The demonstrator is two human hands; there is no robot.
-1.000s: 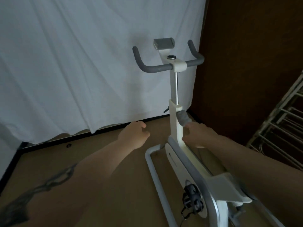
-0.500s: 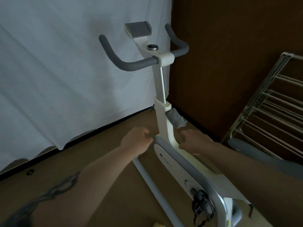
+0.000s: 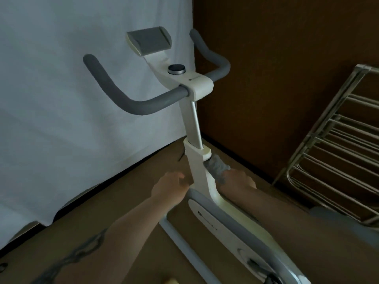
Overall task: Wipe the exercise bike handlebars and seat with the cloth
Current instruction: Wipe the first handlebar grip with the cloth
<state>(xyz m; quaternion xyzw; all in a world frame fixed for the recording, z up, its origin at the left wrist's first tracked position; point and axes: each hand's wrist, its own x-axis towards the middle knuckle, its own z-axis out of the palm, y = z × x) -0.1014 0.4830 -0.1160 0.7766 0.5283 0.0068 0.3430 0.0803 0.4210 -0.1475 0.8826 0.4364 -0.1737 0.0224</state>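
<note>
Right hand (image 3: 239, 180) now grips the grey cloth (image 3: 217, 168) beside the bike post (image 3: 202, 175); left hand (image 3: 170, 186) hovers loosely curled; handlebars (image 3: 131, 103) unwiped.

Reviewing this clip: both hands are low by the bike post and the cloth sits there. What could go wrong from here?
1. The cloth is wedged against the post, with the right hand just touching it; a loose grip could drop it to the floor.
2. The handlebars sit well above both hands, untouched; the left hand braces nothing, so hard wiping might rock the bike.
3. The drying rack leans close on the right; an elbow could knock it.
</note>
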